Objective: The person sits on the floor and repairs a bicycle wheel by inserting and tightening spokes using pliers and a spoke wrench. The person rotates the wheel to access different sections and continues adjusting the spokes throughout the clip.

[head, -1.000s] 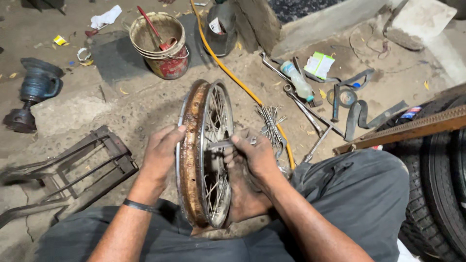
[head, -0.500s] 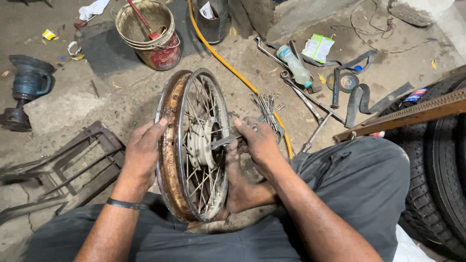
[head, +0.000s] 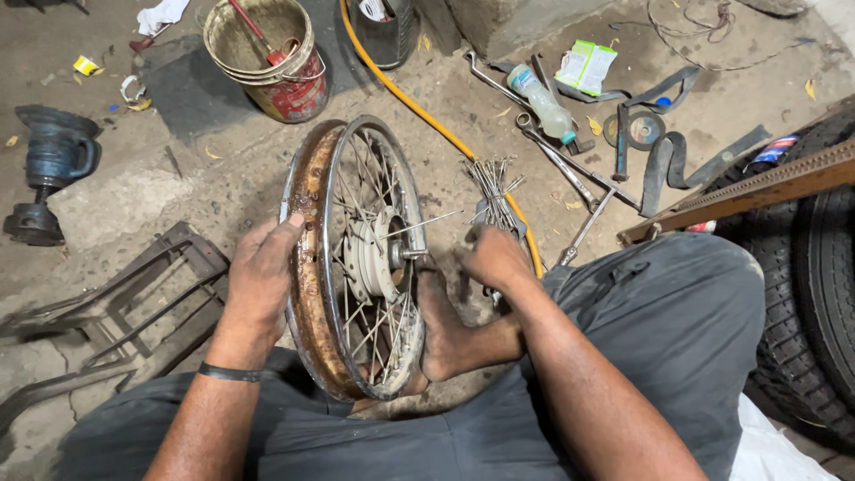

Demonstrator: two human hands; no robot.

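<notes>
A rusty spoked wheel rim (head: 307,223) stands upright on the ground between my legs, its pale hub (head: 370,254) facing right. My left hand (head: 263,276) grips the rim's left edge. One loose spoke (head: 427,222) sticks out of the hub to the right. My right hand (head: 494,258) hovers off the wheel, just below a bundle of loose spokes (head: 492,183) lying on the ground; its fingers are curled and blurred, so I cannot tell if it holds anything. My bare foot (head: 445,330) presses against the wheel's lower right side.
A red-and-cream bucket (head: 267,53) stands behind the wheel. A yellow hose (head: 419,107) runs past the spokes. A plastic bottle (head: 543,102), wrenches (head: 561,165) and rubber strips lie at the right. A tyre (head: 828,267), a wooden beam (head: 739,191) and a metal frame (head: 134,294) flank me.
My right hand has left the hub and moved right and down towards the spoke bundle. The left hand stays on the rim, and the wheel has turned slightly.
</notes>
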